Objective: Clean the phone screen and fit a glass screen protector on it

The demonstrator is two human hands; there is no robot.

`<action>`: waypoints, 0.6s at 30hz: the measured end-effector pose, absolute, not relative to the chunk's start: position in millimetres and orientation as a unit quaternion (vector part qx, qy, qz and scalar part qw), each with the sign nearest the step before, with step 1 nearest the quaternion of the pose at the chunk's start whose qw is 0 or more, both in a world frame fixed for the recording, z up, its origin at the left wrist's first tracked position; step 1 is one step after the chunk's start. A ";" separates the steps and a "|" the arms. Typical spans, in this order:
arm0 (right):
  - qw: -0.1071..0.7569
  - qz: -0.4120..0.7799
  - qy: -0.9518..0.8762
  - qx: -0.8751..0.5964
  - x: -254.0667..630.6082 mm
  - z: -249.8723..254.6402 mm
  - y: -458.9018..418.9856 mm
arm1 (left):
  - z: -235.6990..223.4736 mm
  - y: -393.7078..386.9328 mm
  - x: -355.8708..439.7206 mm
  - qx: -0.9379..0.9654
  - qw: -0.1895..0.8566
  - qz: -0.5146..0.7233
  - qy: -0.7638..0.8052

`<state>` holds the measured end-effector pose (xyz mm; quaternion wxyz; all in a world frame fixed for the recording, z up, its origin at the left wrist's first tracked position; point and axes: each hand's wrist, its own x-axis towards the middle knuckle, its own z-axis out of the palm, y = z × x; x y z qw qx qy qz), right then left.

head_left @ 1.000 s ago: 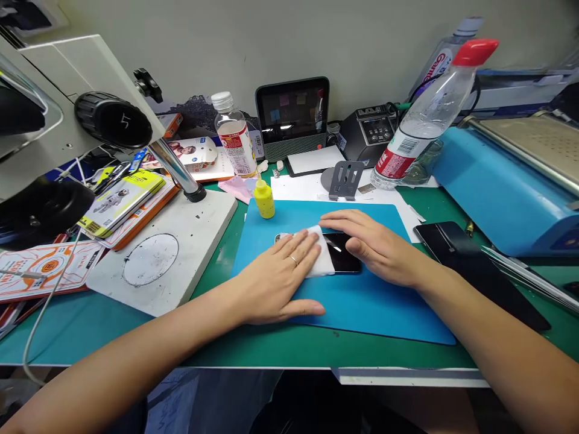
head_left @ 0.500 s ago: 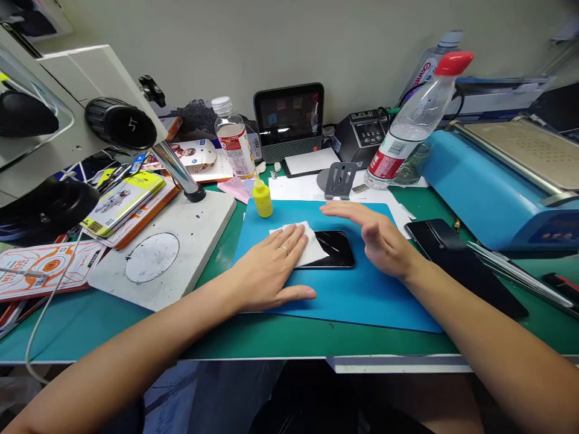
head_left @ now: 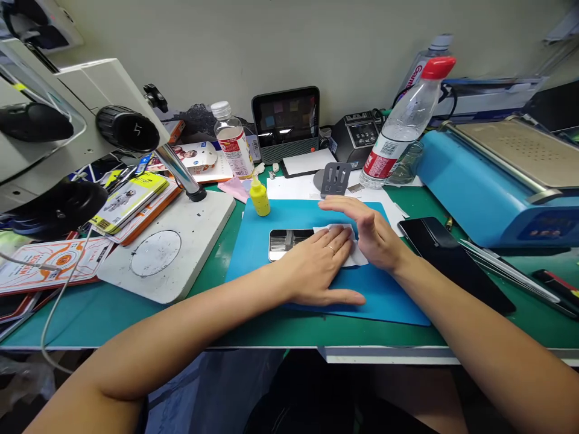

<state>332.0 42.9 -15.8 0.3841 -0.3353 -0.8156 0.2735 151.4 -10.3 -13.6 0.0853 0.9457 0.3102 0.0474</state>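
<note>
A black smartphone (head_left: 279, 242) lies screen up on a blue mat (head_left: 271, 278); its left end shows and reflects light. My left hand (head_left: 319, 265) is spread flat over a white wipe (head_left: 357, 255), pressing it on the phone's right end. The thumb points right over the mat. My right hand (head_left: 371, 234) is held just right of the wipe, fingers stretched to the left and holding nothing. Whether it touches the wipe or mat I cannot tell. Behind the phone stands a small yellow bottle (head_left: 259, 199).
A white microscope stand base (head_left: 199, 232) is at the left, beside stacked boxes (head_left: 131, 202). At the back are a drink bottle (head_left: 234, 144), a metal phone stand (head_left: 335, 179) and a red-capped water bottle (head_left: 398, 135). A blue machine (head_left: 493, 187) occupies the right, with a black flat case (head_left: 452, 259) before it.
My left hand has slid the wipe rightward along the phone, uncovering its left end. My right hand stays nearly in place beside it. The view has shifted slightly.
</note>
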 end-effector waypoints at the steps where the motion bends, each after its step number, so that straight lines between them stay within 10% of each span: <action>1: 0.385 0.273 -0.815 -0.336 332.2 -15.8 43.1 | -13.8 -12.3 147.8 0.945 0.085 0.047 0.313; 18: 0.368 0.281 -0.821 -0.335 331.3 -15.5 43.0 | -11.3 -84.7 43.5 0.878 0.055 -0.004 0.475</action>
